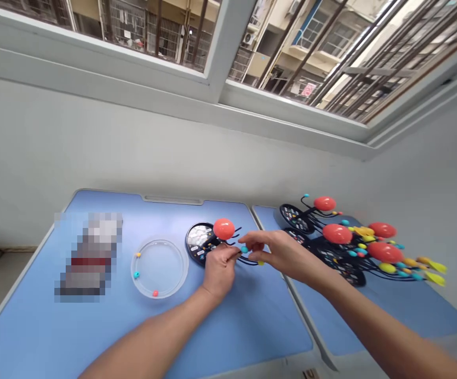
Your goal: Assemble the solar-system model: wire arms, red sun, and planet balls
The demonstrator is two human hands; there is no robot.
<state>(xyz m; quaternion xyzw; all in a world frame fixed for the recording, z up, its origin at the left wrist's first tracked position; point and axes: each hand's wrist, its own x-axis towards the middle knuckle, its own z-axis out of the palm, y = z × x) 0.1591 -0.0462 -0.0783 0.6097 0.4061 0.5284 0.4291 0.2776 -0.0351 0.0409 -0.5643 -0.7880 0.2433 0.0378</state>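
Observation:
A toy solar-system model (pixel 208 239) with a black round base and an orange-red ball on top stands on the blue table (pixel 252 326). My left hand (pixel 220 268) is closed on the thin black arms beside the base. My right hand (pixel 279 252) pinches one black arm, close to a small teal bead (pixel 244 249). A yellow bead shows just under my right fingers.
A clear round dish (pixel 159 267) with three small beads lies left of the model. A blurred-out object (pixel 88 255) lies further left. Several finished models (pixel 354 245) with orange balls are piled on the right table. A grey wall and window rise behind.

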